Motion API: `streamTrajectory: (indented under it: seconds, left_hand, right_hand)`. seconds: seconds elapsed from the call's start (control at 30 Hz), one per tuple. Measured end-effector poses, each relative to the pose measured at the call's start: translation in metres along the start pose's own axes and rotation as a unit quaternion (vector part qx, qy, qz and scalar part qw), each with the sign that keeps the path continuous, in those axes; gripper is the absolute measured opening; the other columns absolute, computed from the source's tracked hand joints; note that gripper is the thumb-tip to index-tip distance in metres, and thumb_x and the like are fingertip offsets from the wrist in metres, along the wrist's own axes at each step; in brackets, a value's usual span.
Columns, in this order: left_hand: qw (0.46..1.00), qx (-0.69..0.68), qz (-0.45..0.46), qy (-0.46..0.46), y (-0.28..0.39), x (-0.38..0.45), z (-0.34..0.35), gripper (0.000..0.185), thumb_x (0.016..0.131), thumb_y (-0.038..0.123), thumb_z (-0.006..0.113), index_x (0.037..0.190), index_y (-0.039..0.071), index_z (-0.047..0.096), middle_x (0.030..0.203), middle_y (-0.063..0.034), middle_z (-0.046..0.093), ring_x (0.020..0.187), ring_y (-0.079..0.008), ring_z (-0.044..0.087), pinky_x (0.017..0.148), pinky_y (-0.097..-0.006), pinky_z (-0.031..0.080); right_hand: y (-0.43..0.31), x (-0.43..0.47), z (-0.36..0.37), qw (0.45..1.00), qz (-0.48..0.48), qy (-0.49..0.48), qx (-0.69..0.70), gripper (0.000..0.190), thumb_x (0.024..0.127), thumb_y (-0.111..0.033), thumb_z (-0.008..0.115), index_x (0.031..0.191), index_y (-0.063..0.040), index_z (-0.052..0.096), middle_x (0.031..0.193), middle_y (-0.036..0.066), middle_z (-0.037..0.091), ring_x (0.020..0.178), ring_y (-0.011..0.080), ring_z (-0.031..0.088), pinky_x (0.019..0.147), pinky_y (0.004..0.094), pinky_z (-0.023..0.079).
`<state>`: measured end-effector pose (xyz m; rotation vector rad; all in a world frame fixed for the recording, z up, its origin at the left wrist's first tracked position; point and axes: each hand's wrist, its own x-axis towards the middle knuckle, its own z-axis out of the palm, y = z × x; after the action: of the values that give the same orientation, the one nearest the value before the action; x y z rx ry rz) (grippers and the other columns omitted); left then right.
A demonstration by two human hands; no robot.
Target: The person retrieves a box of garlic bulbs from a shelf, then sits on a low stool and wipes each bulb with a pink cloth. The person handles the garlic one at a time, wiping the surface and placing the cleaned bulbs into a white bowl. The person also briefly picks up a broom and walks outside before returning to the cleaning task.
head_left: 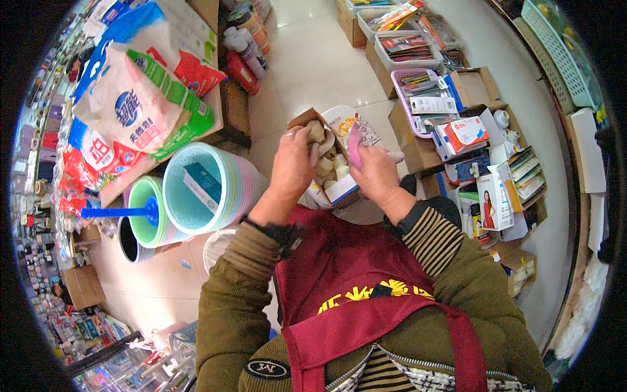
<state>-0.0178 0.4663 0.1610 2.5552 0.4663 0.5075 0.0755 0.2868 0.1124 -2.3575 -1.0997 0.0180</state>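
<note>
An open cardboard box (339, 192) holding several whitish, rounded pieces (338, 164) stands in front of me, on a round pale surface. My left hand (298, 156) reaches over the box's left side, its fingers on a beige piece (316, 131) at the far end; whether it grips the piece is hard to tell. My right hand (376, 169), over the right side, holds a pink cloth (356, 142) bunched between thumb and fingers. Under and beyond it lies a white sheet or packet with printed patterns (367, 128).
Stacked plastic bins (196, 188) stand at left, a blue-handled tool (117, 212) lying across the green one (142, 210). Large detergent bags (142, 105) are behind them. Along the right run cartons and baskets (409, 105) of packaged goods; bottles (247, 49) stand at the upper left.
</note>
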Motion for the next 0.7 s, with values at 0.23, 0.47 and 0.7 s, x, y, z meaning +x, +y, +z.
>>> streamTrajectory:
  seconds: [0.23, 0.47, 0.7]
  left_hand:
    - [0.973, 0.131, -0.171, -0.087, 0.001, 0.044, 0.065, 0.05, 0.083, 0.023, 0.067, 0.114, -0.002, 0.037, 0.094, -0.0299, 0.064, 0.092, -0.0449, 0.064, 0.079, -0.052, 0.053]
    - [0.976, 0.137, -0.166, -0.04, 0.004, 0.038, 0.067, 0.053, 0.075, 0.02, 0.071, 0.111, -0.003, 0.04, 0.095, -0.0269, 0.065, 0.096, -0.0442, 0.061, 0.09, -0.0471, 0.046]
    - [0.97, 0.121, -0.192, -0.088, 0.011, 0.041, 0.059, 0.059, 0.076, 0.026, 0.073, 0.114, -0.002, 0.037, 0.098, -0.0271, 0.065, 0.094, -0.0427, 0.065, 0.081, -0.048, 0.053]
  right_hand:
    - [0.003, 0.0, 0.001, 0.999, 0.017, -0.015, 0.033, 0.03, 0.072, -0.019, 0.073, 0.094, -0.004, 0.059, 0.09, 0.017, 0.06, 0.092, 0.0372, 0.058, 0.08, 0.0473, 0.05]
    - [0.004, 0.0, 0.0, 0.999, 0.026, -0.018, 0.043, 0.029, 0.073, -0.019, 0.072, 0.094, -0.003, 0.058, 0.089, 0.017, 0.06, 0.089, 0.0368, 0.059, 0.077, 0.0467, 0.051]
    - [0.005, -0.002, 0.004, 0.998, 0.031, 0.0, 0.047, 0.031, 0.073, -0.02, 0.072, 0.095, -0.003, 0.057, 0.088, 0.017, 0.06, 0.088, 0.0371, 0.059, 0.076, 0.0472, 0.051]
